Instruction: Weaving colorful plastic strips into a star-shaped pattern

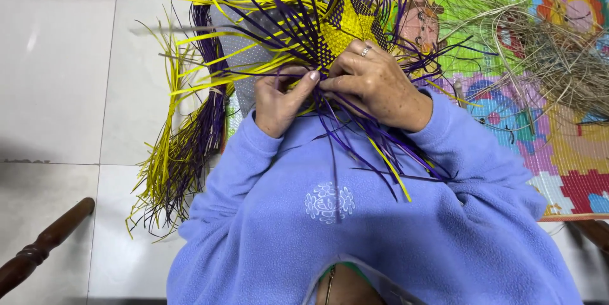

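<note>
A half-woven piece of yellow and purple strips [346,26] rests on my lap, its loose ends fanning out in all directions. My left hand [279,99] pinches purple strips at the near edge of the weave, thumb stretched toward the right. My right hand [374,83], a ring on one finger, closes over the same edge, fingers curled on the strips. The two hands touch at the fingertips. Long purple and yellow ends [380,159] trail down over my blue fleece sleeves and chest.
A bundle of loose yellow and purple strips [184,153] lies on the white tiled floor [57,89] at the left. A colourful patterned mat [571,153] with a heap of dry straw-coloured fibres [558,58] is at the right. A dark wooden chair arm [44,241] juts in bottom left.
</note>
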